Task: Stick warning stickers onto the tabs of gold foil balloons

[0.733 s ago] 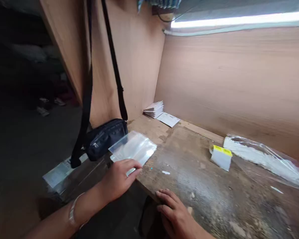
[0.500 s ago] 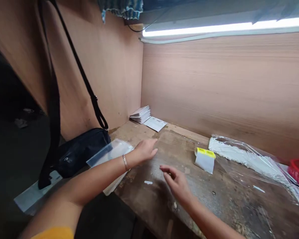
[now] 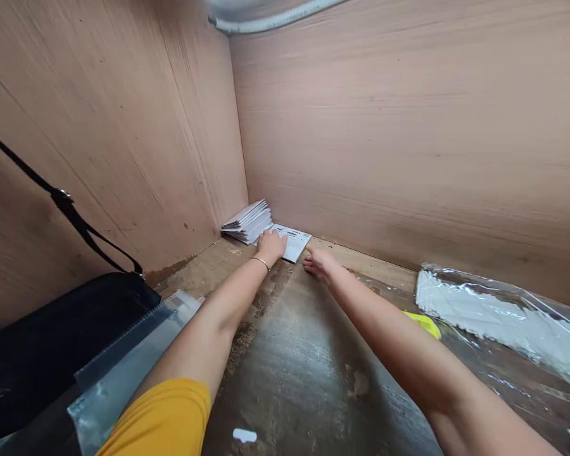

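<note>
My left hand (image 3: pixel 272 246) reaches to the back corner, its fingers apart over the left edge of a white printed sheet (image 3: pixel 295 243). Whether its fingertips press on the paper I cannot tell. Just right of that sheet hovers my right hand (image 3: pixel 319 262), fingers loosely spread, holding nothing. A leaning stack of white folded papers (image 3: pixel 247 221) rests against the corner, left of the sheet and beside my left hand.
A black bag (image 3: pixel 66 342) with a strap lies at the left by clear plastic sleeves (image 3: pixel 128 354). On the right are a clear plastic packet of white pieces (image 3: pixel 494 310) and a yellow label (image 3: pixel 424 324). Wooden panels (image 3: pixel 384 139) wall the table (image 3: pixel 304 380).
Both hands have moved forward to the printed sheet in the corner. The view has come closer to that corner; the lamp and red basket are out of view.
</note>
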Tool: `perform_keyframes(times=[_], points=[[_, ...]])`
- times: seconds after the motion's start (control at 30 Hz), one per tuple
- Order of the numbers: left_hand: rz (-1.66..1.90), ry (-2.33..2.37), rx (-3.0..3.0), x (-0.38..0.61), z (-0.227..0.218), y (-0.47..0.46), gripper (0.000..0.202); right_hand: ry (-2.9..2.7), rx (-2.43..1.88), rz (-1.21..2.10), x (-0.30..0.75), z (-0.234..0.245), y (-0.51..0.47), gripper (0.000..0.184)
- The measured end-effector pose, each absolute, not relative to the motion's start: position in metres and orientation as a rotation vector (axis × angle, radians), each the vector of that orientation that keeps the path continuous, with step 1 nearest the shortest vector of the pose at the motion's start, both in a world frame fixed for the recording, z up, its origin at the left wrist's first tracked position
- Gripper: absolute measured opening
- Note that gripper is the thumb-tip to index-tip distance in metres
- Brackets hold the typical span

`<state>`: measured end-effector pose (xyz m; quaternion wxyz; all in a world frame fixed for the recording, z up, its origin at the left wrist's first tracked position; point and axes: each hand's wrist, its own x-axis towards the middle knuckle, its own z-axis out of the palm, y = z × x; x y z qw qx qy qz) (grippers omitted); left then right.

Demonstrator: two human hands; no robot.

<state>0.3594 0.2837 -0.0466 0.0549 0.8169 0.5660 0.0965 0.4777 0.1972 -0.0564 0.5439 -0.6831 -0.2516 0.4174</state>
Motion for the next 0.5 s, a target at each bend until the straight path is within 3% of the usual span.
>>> perform_keyframes(times=[0.2, 0.5], points=[[0.244, 1.657, 2.411, 0.355, -0.049, 0.309, 0.036, -0.496, -1.847, 1.016, 0.478, -0.075, 0.242, 0.036], [0.255, 1.737, 2.214, 0.358, -0.050, 0.317, 0.036, -0.586, -2.001, 0.866, 0.493, -0.090, 0.228, 0.035]])
